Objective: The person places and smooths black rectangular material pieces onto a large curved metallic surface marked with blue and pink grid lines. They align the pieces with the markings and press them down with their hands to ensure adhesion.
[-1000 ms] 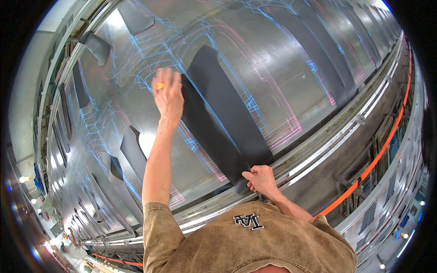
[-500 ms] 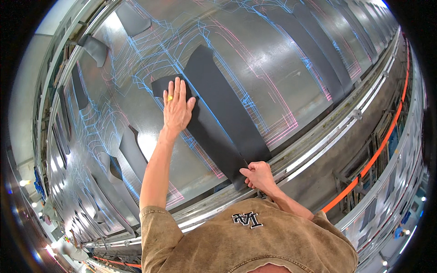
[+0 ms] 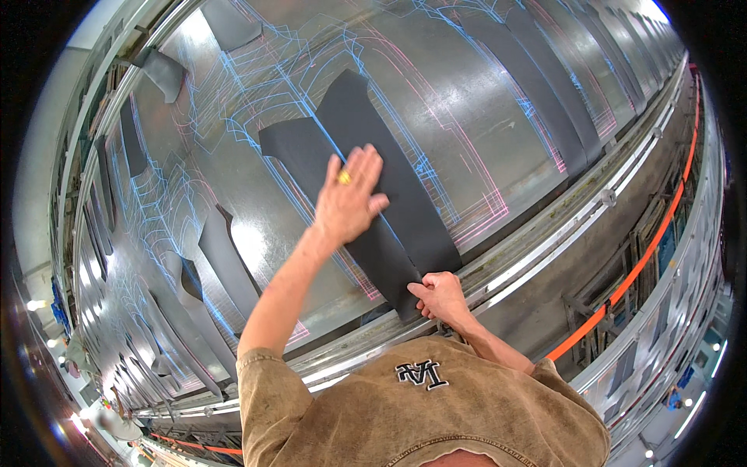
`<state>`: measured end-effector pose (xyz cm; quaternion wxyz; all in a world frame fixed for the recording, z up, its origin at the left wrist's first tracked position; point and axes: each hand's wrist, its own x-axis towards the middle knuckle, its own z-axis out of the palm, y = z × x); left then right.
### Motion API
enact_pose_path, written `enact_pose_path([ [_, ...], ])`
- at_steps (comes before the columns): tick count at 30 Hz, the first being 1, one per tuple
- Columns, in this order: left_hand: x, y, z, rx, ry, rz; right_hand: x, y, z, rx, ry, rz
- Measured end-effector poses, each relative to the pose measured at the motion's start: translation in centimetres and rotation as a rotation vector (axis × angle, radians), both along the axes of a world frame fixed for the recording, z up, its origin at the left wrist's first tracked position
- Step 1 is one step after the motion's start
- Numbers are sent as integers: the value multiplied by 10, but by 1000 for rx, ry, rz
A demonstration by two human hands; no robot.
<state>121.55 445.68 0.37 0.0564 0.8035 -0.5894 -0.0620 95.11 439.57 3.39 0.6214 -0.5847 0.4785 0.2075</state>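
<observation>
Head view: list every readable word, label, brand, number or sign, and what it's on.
Brown shirt: black monogram edged in white, lettering not copied here.
Dark panels: no text seen.
Metal table: blue and pink lines, none clearly words or numbers.
Far background: too small and blurred to read.

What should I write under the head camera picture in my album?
Left hand over two dark panels, right hand at their near end, on a table with blue and pink lines.
</observation>
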Motion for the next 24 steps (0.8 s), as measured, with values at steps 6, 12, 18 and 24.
enact_pose_path([
  [6,109,0,-19,-32,-79,189,1,1,3,4,25,3],
  [12,102,23,-37,-64,-140,362,-2,4,-2,-47,-25,46],
  [18,19,45,-18,-48,-33,200,-8,3,-9,-132,-119,98],
  [24,-94,65,3,49,190,99,-17,9,-13,-474,-181,267],
])
